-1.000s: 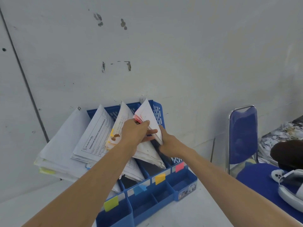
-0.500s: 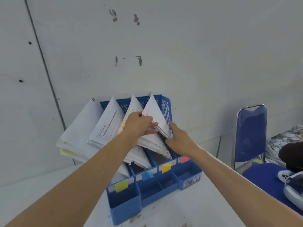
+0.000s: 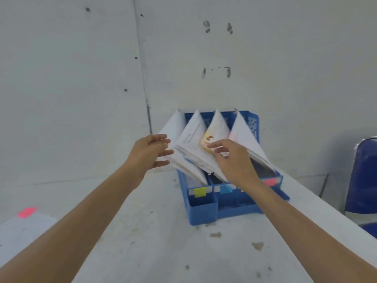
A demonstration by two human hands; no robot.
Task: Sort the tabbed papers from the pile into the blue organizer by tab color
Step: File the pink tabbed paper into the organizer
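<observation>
Right now, in the head view, your left hand [image 3: 150,155] is held up with its fingers [image 3: 161,137] straight and slightly fanned, holding nothing. Their tips lie just at the near edge of the leftmost stack [image 3: 175,127] of papers, but blur hides whether they touch it. Your right hand [image 3: 234,160] hangs over the middle of the blue organizer [image 3: 204,213], fingers loosely bent and a little apart, gripping nothing. Its fingertips [image 3: 214,146] sit against the lower part of the third stack [image 3: 218,127], the one with a yellow patch just beyond them, and you cannot tell if there is real contact. Between your two sets of fingers stands the second stack [image 3: 193,137]. Past the back of your right hand leans the fourth stack [image 3: 242,135], with a faint pink tinge along its left edge. All four stacks lean in the organizer's slots. Below your fingers, on the front wall, are a yellow-green label [image 3: 200,192], a blue label [image 3: 225,189] and a pink label [image 3: 270,182]. Your right forearm covers most of the label between the last two. The pile [image 3: 22,231] of unsorted papers lies on the table [image 3: 163,252] well to the left of your left fingers, beside that forearm, with a pink tab [image 3: 26,212] on top. A blue chair [image 3: 365,176] stands far to the right of your right fingers.
</observation>
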